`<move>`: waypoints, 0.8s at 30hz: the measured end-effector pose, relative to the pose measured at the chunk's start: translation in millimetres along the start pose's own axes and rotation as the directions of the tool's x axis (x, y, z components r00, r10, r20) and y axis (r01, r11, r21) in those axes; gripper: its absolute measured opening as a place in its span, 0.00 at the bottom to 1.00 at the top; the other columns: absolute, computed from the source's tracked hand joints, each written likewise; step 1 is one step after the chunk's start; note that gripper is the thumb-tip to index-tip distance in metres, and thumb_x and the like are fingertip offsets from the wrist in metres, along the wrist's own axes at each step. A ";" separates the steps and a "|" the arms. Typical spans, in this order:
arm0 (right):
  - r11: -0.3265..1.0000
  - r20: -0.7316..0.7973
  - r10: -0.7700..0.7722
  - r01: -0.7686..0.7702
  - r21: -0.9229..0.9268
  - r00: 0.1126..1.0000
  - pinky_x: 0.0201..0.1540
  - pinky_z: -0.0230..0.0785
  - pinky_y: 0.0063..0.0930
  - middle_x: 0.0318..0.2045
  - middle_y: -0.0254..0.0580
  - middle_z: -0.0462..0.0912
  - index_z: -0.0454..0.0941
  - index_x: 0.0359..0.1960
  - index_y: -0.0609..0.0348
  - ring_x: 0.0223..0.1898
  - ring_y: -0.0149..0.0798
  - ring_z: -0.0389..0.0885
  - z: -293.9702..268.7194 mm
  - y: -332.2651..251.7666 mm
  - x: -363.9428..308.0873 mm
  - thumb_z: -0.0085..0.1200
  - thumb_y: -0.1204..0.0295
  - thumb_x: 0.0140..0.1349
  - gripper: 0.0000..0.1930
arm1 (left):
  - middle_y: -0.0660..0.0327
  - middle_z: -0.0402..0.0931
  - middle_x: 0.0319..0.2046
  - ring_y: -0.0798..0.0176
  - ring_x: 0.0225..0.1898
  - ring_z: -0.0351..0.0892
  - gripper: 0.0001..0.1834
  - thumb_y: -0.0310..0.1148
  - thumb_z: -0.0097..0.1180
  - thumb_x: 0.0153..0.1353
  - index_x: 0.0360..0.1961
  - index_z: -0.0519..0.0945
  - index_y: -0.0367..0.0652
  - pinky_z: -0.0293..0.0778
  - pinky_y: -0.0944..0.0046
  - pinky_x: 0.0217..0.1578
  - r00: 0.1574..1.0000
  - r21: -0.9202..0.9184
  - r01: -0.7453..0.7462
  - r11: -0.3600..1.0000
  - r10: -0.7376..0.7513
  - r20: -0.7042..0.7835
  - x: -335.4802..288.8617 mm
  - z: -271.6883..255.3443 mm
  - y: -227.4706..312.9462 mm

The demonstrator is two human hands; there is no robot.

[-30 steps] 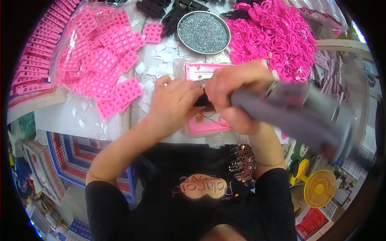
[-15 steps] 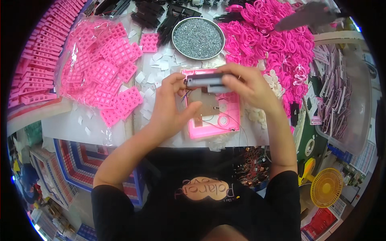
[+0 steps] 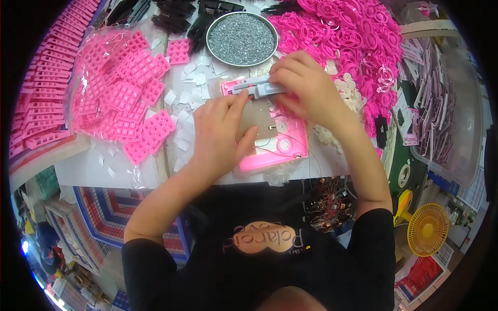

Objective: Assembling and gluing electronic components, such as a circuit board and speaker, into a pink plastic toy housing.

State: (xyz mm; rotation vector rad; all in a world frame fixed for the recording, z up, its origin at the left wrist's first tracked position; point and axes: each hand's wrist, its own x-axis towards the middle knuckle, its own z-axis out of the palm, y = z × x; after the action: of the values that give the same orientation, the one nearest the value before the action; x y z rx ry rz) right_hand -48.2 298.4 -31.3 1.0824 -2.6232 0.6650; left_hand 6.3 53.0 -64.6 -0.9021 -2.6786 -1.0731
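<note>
A pink plastic housing [image 3: 249, 164] lies on the table in front of me, with a brownish flat board [image 3: 259, 119] and thin wires inside it. My right hand [image 3: 303, 83] pinches the right end of a long grey plastic part [image 3: 259, 88], tilted over the housing's far end. My left hand [image 3: 218, 129] lies around the housing's left side, thumb over the board. Its index fingertip reaches the left end of the grey part; the other fingertips are partly hidden.
A round tin of small metal screws [image 3: 242, 40] stands beyond the housing. Pink keypads [image 3: 129, 93] in clear plastic lie at left among white paper squares. Pink ring-shaped parts [image 3: 342, 36] and white discs [image 3: 350, 93] are heaped at right. A clear bin [image 3: 467, 155] stands far right, above a yellow fan [image 3: 428, 229].
The grey part has turned and tilted, now showing a lighter side. My left index finger has come up onto its left end. My view has shifted slightly.
</note>
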 end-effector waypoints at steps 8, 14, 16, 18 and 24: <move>0.971 0.008 0.188 -0.187 0.150 0.982 0.51 0.72 0.40 0.41 0.36 0.83 0.82 0.39 0.55 0.48 0.48 0.75 9.4 4.4 -11.4 0.70 0.71 0.49 0.15 | 0.54 0.78 0.46 0.51 0.41 0.79 0.23 0.35 0.68 0.55 0.52 0.82 0.39 0.72 0.54 0.44 0.997 -0.048 0.055 0.997 -0.052 0.061 25.0 -17.3 -7.9; 0.897 0.091 0.204 -0.224 0.381 0.975 0.56 0.70 0.38 0.47 0.40 0.85 0.85 0.45 0.57 0.54 0.43 0.76 1.9 20.9 -5.0 0.68 0.71 0.53 0.17 | 0.58 0.82 0.38 0.53 0.44 0.81 0.10 0.39 0.67 0.58 0.33 0.85 0.44 0.73 0.51 0.42 0.998 0.370 0.040 0.928 -0.057 0.034 124.4 -11.7 -72.0; 0.832 0.125 0.243 -0.273 0.484 0.962 0.59 0.69 0.39 0.50 0.43 0.85 0.85 0.48 0.61 0.58 0.42 0.75 -0.8 24.2 -8.8 0.64 0.68 0.61 0.16 | 0.59 0.82 0.37 0.54 0.46 0.80 0.10 0.41 0.66 0.59 0.32 0.86 0.47 0.71 0.50 0.45 0.994 0.469 0.009 0.883 -0.059 0.092 133.7 -4.2 -74.6; 0.668 0.053 0.447 -0.372 0.645 0.893 0.60 0.70 0.40 0.50 0.45 0.84 0.83 0.50 0.62 0.58 0.42 0.75 -4.2 30.6 -22.4 0.63 0.67 0.63 0.16 | 0.59 0.82 0.35 0.55 0.48 0.79 0.10 0.43 0.65 0.59 0.31 0.86 0.49 0.69 0.49 0.48 0.992 0.392 -0.017 0.920 -0.034 0.122 137.0 1.2 -75.0; 0.298 -0.084 0.270 0.000 0.955 0.959 0.54 0.73 0.42 0.43 0.44 0.82 0.76 0.56 0.61 0.47 0.42 0.79 -62.3 -27.7 39.9 0.61 0.63 0.65 0.21 | 0.62 0.83 0.32 0.55 0.43 0.81 0.13 0.45 0.57 0.64 0.30 0.88 0.52 0.64 0.46 0.49 0.984 0.386 -0.153 0.910 0.177 -0.028 144.8 20.6 -104.2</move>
State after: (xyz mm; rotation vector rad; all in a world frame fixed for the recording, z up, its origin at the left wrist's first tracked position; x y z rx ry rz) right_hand -54.2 287.3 46.7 0.8349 -1.9315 2.4454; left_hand -169.0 77.3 -95.8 -0.9726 -2.5686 -0.5045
